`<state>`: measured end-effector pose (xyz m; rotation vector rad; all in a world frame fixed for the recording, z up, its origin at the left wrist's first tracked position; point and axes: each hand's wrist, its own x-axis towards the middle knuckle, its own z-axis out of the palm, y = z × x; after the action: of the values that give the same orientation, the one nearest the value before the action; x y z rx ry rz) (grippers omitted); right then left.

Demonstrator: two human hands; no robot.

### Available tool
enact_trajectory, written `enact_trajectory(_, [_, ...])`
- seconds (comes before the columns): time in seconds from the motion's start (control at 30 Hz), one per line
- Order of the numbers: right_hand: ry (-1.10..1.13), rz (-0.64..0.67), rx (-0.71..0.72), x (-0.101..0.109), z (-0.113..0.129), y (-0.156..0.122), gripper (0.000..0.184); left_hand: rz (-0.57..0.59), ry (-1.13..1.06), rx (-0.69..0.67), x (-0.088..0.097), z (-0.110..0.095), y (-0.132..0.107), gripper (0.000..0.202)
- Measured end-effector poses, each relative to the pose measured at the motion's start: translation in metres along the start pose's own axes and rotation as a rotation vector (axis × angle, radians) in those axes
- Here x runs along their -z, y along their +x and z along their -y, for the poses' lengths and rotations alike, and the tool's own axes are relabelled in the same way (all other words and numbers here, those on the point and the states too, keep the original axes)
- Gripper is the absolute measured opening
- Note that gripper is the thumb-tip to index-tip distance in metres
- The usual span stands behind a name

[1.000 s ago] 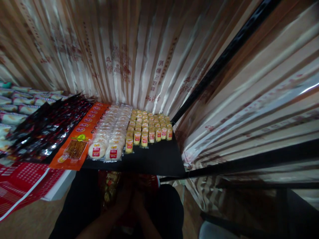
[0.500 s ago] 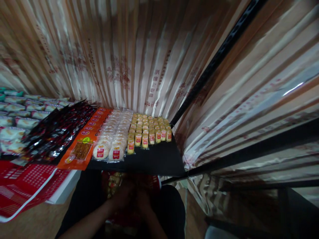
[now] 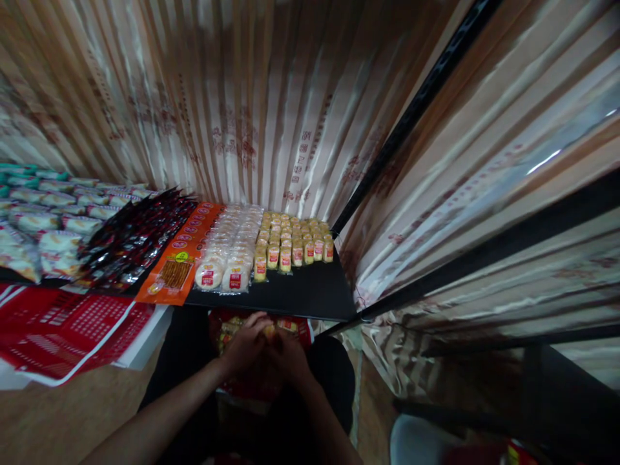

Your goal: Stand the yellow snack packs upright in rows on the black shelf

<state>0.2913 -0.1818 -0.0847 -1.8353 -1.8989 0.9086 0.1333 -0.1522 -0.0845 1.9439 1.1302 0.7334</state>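
My left hand [image 3: 246, 346] and my right hand [image 3: 289, 356] are pressed together just below the front edge of a black shelf [image 3: 300, 298], over a red bag of small wrapped snacks [image 3: 296, 325]. Both hands are closed with fingers curled; something small and yellowish shows between them, too dim to name. On the shelf lie rows of small yellow wrapped cakes [image 3: 293, 242], round white wrapped buns [image 3: 227, 248], orange packets [image 3: 181, 255] and black shiny packets [image 3: 133, 239].
Striped satin curtains [image 3: 252, 116] hang behind and to the right, crossed by black metal bars [image 3: 421, 97]. Pale and green snack packs [image 3: 43, 219] fill the far left. A red printed sheet [image 3: 68, 323] drapes over a white ledge below.
The view has tilted down and right. My hands have risen out of the dark toward the shelf edge and show more plainly.
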Motion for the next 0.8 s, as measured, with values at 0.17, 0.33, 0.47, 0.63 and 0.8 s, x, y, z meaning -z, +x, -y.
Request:
enact_trajectory(0.17, [-0.034,-0.159,-0.046,0.003,0.012,-0.005,0.028,-0.242,-0.101,0.204,-0.005,-0.011,-0.005,0.042])
enact_trajectory(0.33, [0.018,-0.316,-0.026,0.003,0.018,0.001,0.038,-0.281,-0.201,0.223,-0.006,-0.026,-0.007,0.021])
enact_trajectory(0.47, [0.106,-0.364,0.007,0.005,0.023,0.008,0.038,-0.318,-0.263,0.131,-0.006,-0.031,-0.002,0.024])
enact_trajectory(0.63, [0.224,-0.35,0.025,0.014,0.026,0.018,0.037,-0.373,-0.292,0.133,0.0,-0.038,0.013,0.025])
enact_trajectory(0.8, [0.249,-0.417,0.018,0.027,0.031,0.039,0.037,-0.421,-0.285,0.135,0.005,-0.045,0.034,0.025])
